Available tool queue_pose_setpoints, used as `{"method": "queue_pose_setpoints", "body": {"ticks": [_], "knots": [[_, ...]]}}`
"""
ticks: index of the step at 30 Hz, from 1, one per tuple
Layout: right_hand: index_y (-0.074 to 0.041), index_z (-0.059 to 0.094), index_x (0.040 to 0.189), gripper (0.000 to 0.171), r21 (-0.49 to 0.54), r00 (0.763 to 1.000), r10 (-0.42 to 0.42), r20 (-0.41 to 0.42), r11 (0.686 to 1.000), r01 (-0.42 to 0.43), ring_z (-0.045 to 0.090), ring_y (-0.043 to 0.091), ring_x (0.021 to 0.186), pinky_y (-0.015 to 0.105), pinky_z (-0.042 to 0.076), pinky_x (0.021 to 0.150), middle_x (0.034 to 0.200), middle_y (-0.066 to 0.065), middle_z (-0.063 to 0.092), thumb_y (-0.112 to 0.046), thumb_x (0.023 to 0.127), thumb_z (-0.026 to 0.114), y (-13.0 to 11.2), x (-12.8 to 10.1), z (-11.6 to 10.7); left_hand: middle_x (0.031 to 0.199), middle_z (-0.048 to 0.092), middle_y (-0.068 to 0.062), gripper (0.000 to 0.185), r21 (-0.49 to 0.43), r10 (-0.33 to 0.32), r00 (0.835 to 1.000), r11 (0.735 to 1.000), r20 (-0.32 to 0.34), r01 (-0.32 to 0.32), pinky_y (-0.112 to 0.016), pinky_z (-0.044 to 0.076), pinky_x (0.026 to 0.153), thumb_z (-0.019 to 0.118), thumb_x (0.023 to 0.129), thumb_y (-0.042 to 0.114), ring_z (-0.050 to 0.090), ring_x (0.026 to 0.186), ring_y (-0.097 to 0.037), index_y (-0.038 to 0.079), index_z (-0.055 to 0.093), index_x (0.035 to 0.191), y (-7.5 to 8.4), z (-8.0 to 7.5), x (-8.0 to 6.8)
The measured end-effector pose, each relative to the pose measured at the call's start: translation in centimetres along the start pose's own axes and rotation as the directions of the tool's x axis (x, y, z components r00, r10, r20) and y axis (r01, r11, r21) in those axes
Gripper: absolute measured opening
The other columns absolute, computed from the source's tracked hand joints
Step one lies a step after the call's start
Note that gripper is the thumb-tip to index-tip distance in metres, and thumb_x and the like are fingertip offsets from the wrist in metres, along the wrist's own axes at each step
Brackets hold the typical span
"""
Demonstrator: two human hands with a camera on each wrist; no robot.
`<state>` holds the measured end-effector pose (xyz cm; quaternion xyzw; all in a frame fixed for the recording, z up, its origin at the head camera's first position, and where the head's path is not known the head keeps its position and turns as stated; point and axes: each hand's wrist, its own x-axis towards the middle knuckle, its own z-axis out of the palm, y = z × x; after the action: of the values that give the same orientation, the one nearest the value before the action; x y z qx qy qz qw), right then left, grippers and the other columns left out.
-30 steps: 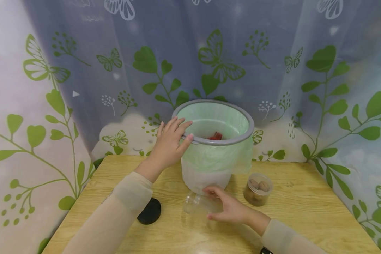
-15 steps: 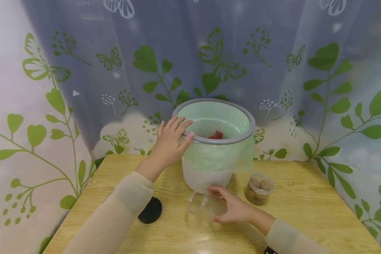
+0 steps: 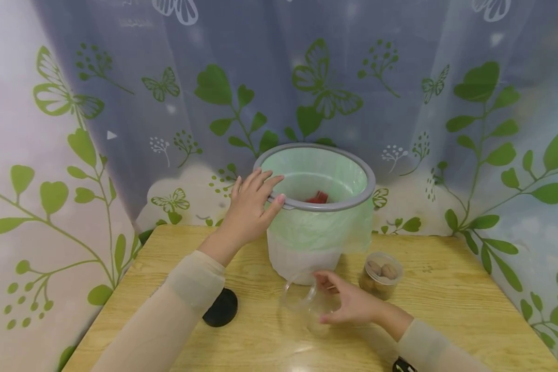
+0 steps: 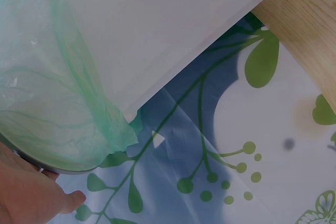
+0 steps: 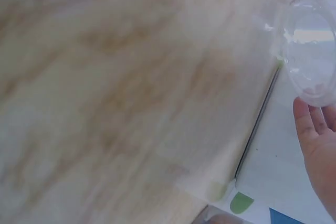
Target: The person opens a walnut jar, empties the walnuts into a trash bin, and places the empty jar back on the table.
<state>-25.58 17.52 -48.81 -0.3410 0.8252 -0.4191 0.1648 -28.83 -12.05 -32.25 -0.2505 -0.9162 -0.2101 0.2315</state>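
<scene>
Clear cylindrical plastic jar (image 3: pixel 309 301) is shifting rightward from its earlier spot, fronting the round, green-lined white bin (image 3: pixel 302 262); right hand (image 3: pixel 353 305) is grasping it, left hand (image 3: pixel 251 211) resting extended fingers on the grey rim (image 3: pixel 325 207).

In my head view the light is soft and even, with a pale glare on the near part of the table (image 3: pixel 260 346) and a faint shadow beside the right sleeve (image 3: pixel 430 343). My left wrist view comes in dim, turning the white bucket (image 4: pixel 173 30) grey. In the right, the table smears out of focus, while a bright reflection crosses the clear jar (image 5: pixel 311 38).
</scene>
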Motion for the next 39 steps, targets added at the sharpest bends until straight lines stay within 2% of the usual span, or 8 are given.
{"method": "queue_pose_setpoints", "body": {"ticks": [5, 12, 22, 33, 39], "knots": [[-0.008, 0.026, 0.155, 0.094, 0.018, 0.999, 0.016, 0.033, 1.000, -0.016, 0.045, 0.036, 0.132, 0.049, 0.039, 0.108, 0.147, 0.018, 0.042, -0.025, 0.083, 0.085, -0.03, -0.18, -0.43, 0.158, 0.035, -0.010, 0.071, 0.004, 0.007, 1.000, 1.000, -0.004, -0.007, -0.067, 0.006, 0.115, 0.018, 0.103, 0.064, 0.016, 0.151, -0.031, 0.019, 0.042, 0.153, 0.05, -0.02, 0.02], [-0.007, 0.023, 0.155, 0.099, 0.034, 0.999, 0.016, 0.043, 0.999, -0.018, 0.045, 0.039, 0.134, 0.050, 0.039, 0.108, 0.147, 0.016, 0.043, -0.021, 0.081, 0.086, 0.21, -0.21, -0.54, 0.158, 0.036, -0.012, 0.072, 0.002, 0.013, 1.000, 1.000, -0.012, -0.013, -0.067, 0.007, 0.114, 0.018, 0.103, 0.065, 0.017, 0.151, -0.031, 0.019, 0.043, 0.152, -0.08, 0.04, 0.02], [-0.009, 0.019, 0.158, 0.102, 0.070, 0.998, 0.012, 0.060, 0.997, -0.017, 0.040, 0.041, 0.137, 0.056, 0.038, 0.107, 0.154, 0.019, 0.033, -0.019, 0.082, 0.085, 0.33, -0.02, -0.43, 0.159, 0.034, -0.009, 0.074, 0.002, 0.005, 1.000, 1.000, -0.004, -0.005, -0.066, 0.006, 0.115, 0.016, 0.102, 0.067, 0.016, 0.151, -0.030, 0.020, 0.042, 0.153, -0.24, 0.23, 0.03], [-0.011, 0.018, 0.159, 0.101, 0.095, 0.996, 0.003, 0.084, 0.995, -0.011, 0.041, 0.041, 0.136, 0.056, 0.038, 0.106, 0.148, 0.019, 0.040, -0.017, 0.083, 0.084, 0.25, 0.08, -0.51, 0.159, 0.034, -0.009, 0.073, 0.007, 0.001, 1.000, 1.000, 0.001, -0.001, -0.065, 0.005, 0.116, 0.015, 0.102, 0.066, 0.016, 0.151, -0.029, 0.020, 0.041, 0.153, -0.22, 0.26, 0.10], [-0.013, 0.019, 0.159, 0.102, 0.061, 0.996, 0.004, 0.089, 0.998, -0.010, 0.041, 0.040, 0.136, 0.059, 0.039, 0.103, 0.147, 0.020, 0.042, -0.019, 0.082, 0.085, 0.32, 0.07, -0.64, 0.158, 0.035, -0.010, 0.068, 0.010, 0.006, 1.000, 1.000, -0.009, -0.006, -0.066, 0.007, 0.115, 0.021, 0.104, 0.063, 0.016, 0.151, -0.029, 0.020, 0.042, 0.153, -0.17, 0.20, 0.07]]}}
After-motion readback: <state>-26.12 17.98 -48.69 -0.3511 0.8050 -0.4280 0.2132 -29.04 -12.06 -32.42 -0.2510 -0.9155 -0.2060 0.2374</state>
